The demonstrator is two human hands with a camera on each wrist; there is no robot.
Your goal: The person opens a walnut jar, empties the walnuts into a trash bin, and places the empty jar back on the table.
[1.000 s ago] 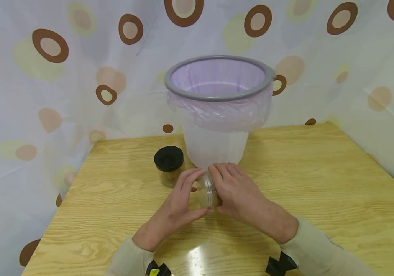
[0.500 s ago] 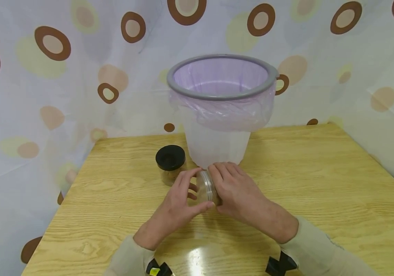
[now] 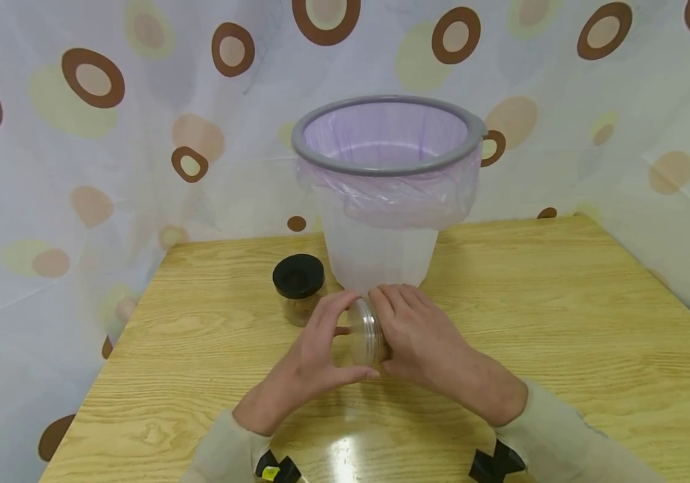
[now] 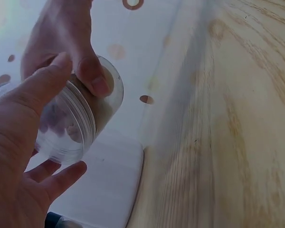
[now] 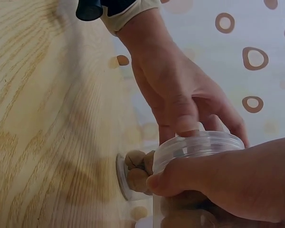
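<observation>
A clear jar lies on its side between both hands, in front of the bin. My right hand grips its body, with the thumb along the side in the right wrist view. Round brown pieces that look like walnuts show in the jar. Around its ridged clear end curve the thumb and fingers of my left hand. In the left wrist view that thumb lies across the top edge and two fingertips reach under the rim. The palm side is partly hidden.
Just behind my left hand stands a second jar with a black lid and similar brown pieces inside. A white bin with a grey rim and purple liner stands behind on the wooden table. Patterned sheeting hangs around.
My left thumb and fingers have shifted around the jar's ridged end, the thumb rising, then dropping lower again. The right hand keeps its grip, with the jar moved very slightly right.
</observation>
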